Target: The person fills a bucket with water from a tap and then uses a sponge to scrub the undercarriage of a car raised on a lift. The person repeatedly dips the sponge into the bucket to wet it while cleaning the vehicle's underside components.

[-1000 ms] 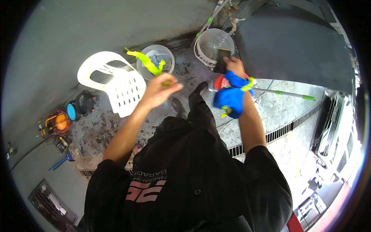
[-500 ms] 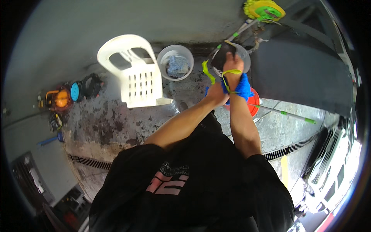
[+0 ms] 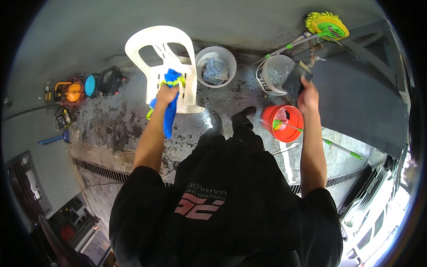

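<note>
My left hand [image 3: 167,94] is closed round a blue cloth [image 3: 170,119] with yellow-green edging. The cloth hangs down below the fist and also sticks out above it, over the seat of a white plastic chair [image 3: 190,91]. Off to the right, my right hand [image 3: 308,99] grips a dark flat piece [image 3: 293,82] with a tan edge; its exact kind I cannot make out. That piece overlaps the right rim of a whitish bucket [image 3: 272,73] in view. Below it stands a red bucket [image 3: 267,119] with a green-and-yellow brush head inside.
A white tub [image 3: 231,66] holding a bluish cloth stands beside the chair. A yellow mop [image 3: 327,24] leans at the back right. An orange reel [image 3: 72,91] and a black bucket [image 3: 110,80] lie far left. A drain grate [image 3: 100,170] crosses the floor.
My hands have moved apart. The left has swung left over the chair with the blue cloth, which was at my right wrist. The dark piece has moved right with my right hand.
</note>
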A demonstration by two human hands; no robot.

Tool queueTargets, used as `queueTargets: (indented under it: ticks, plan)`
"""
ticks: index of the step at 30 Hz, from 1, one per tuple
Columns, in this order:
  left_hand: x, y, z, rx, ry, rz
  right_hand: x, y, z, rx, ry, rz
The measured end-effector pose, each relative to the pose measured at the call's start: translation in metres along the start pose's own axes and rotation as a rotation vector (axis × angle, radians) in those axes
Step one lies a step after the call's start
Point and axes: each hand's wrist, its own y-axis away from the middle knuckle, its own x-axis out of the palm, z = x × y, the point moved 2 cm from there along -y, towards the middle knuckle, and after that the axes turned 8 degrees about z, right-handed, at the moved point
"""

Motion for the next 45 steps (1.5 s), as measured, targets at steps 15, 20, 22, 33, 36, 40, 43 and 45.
queueTargets:
  ticks: [15,20,22,33,36,40,43,45]
  plan:
    - [-0.078,-0.068,0.018,0.137,-0.409,-0.056,-0.182,0.121,-0.134,0.315,0.463,-0.371]
    - [-0.034,-0.063,0.022,0.023,-0.488,0.077,-0.218,0.156,-0.162,0.488,0.829,-0.456]
    - [-0.027,-0.073,0.046,0.070,-0.231,0.158,-0.232,0.162,-0.178,0.446,0.763,-0.419]
    - [0.074,0.027,0.078,-0.365,-0.168,0.409,-0.220,0.087,-0.156,0.341,0.444,-0.378]
    - [0.094,0.036,0.063,-0.328,-0.123,0.450,-0.210,0.031,-0.135,0.240,-0.029,-0.261]
    - [0.124,0.003,0.050,-0.123,-0.192,0.520,-0.210,-0.050,-0.115,0.317,-0.362,-0.131]
    - [0.153,-0.025,0.025,-0.092,-0.253,0.492,-0.232,-0.120,-0.128,0.302,-0.358,-0.082]
    - [0.168,-0.040,-0.008,-0.048,-0.263,0.507,-0.252,-0.161,-0.137,0.303,-0.314,-0.079]
